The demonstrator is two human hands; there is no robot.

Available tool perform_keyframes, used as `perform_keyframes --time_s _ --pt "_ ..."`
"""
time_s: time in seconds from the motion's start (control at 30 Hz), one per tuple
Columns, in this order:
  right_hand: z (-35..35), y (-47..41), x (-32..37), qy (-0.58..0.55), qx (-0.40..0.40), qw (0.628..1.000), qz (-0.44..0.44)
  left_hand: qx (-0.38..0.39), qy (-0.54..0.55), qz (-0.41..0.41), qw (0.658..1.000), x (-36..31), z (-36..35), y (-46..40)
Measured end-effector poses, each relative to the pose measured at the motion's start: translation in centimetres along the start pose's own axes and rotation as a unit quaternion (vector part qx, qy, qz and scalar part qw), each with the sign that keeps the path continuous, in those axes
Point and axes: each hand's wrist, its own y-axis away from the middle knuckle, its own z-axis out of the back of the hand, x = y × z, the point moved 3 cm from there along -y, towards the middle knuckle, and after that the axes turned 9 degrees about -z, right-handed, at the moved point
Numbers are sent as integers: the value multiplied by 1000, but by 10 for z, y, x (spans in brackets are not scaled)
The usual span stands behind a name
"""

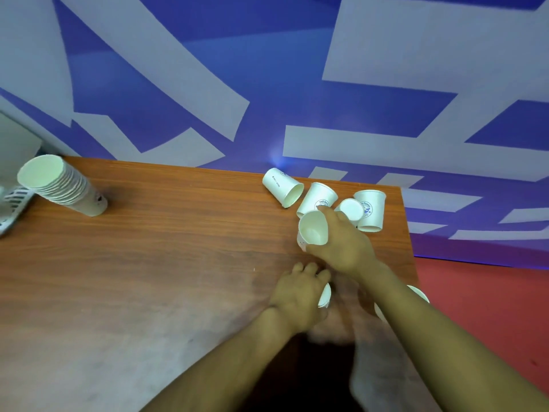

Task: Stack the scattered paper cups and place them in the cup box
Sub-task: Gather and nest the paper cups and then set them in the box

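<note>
Print on the cups, mostly too small to read

A round blue stamp shows on the upside-down cup [370,210] at the far right, with what looks like "Funny" along its top arc, the other letters blurred. The tilted cup [317,198] just behind the right hand carries curved dark lettering that seems to begin "Tell Ba", cut off by the fingers. The cup lying on its side [282,187] has a short line of tiny dark print down its wall, illegible. A small dark mark sits low on the stack of cups [64,185] at the left, unreadable.
</note>
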Motion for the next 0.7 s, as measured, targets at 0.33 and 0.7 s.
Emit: perform_keyframes --time_s 0.33,0.7 --pt "23 71 35 -50 -54 997 12 -156 140 124 970 55 49 125" --pt "-8 123 115 -37 -79 995 40 -199 18 200 959 111 91 227"
